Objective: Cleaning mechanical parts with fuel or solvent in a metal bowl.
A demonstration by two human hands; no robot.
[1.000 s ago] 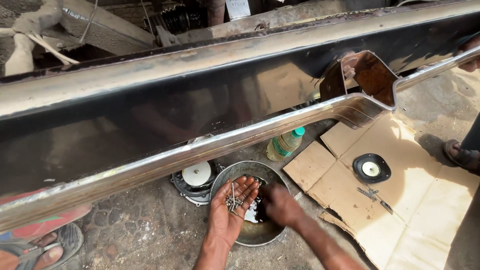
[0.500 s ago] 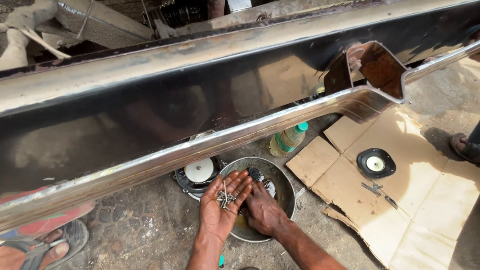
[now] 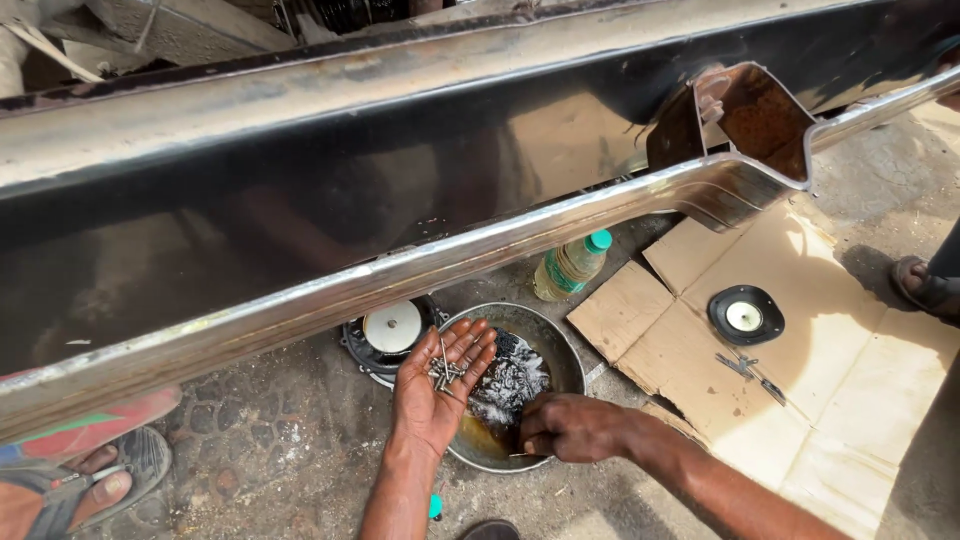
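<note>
My left hand [image 3: 436, 385] is palm up over the left rim of a round metal bowl [image 3: 566, 356] on the ground. Several small metal screws [image 3: 444, 369] lie in that open palm. My right hand [image 3: 572, 427] reaches down into the bowl with its fingers curled, dipped in dark oily liquid with soapy foam [image 3: 508, 385]. I cannot tell whether it pinches anything. A long shiny black metal panel [image 3: 330, 190] with a chrome lower edge spans the view above the bowl.
A round black part with a white disc [image 3: 390, 330] lies left of the bowl. A green-capped plastic bottle [image 3: 570, 267] lies behind it. Flattened cardboard [image 3: 850, 370] at right holds a black round part [image 3: 746, 315] and small tools [image 3: 752, 372]. Sandalled feet [image 3: 80, 480] sit lower left, another foot [image 3: 925, 285] at right.
My right hand has moved from beside my left palm down into the bowl's liquid. My left hand stays palm up with the screws. The view has shifted slightly.
</note>
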